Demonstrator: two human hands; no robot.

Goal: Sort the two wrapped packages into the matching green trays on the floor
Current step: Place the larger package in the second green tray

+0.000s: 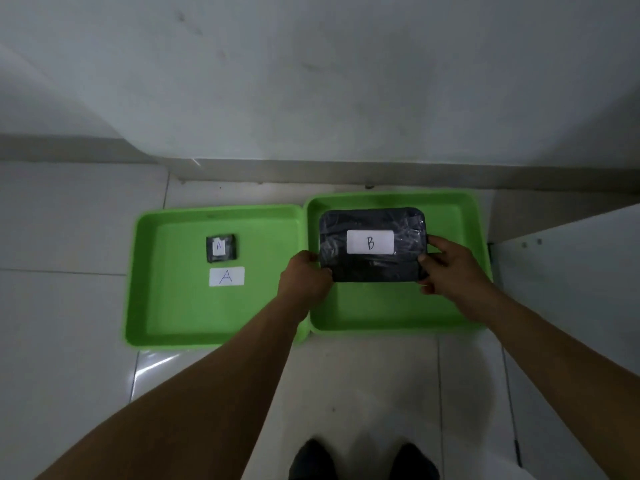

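Note:
Two green trays lie side by side on the tiled floor. The left tray [166, 306] carries a white label "A" [226, 276], and a small dark wrapped package [221, 248] marked A lies inside it above that label. A large dark wrapped package [372, 268] with a white "B" label sits in or just above the right tray [388, 313]. My left hand [304, 278] grips its left edge. My right hand [450, 265] grips its right edge. Whether the package rests on the tray floor is unclear.
A grey wall with a skirting strip [311, 173] runs just behind the trays. A white panel or cabinet side [571, 271] stands at the right. My two dark shoes [363, 460] show at the bottom on the white tiles.

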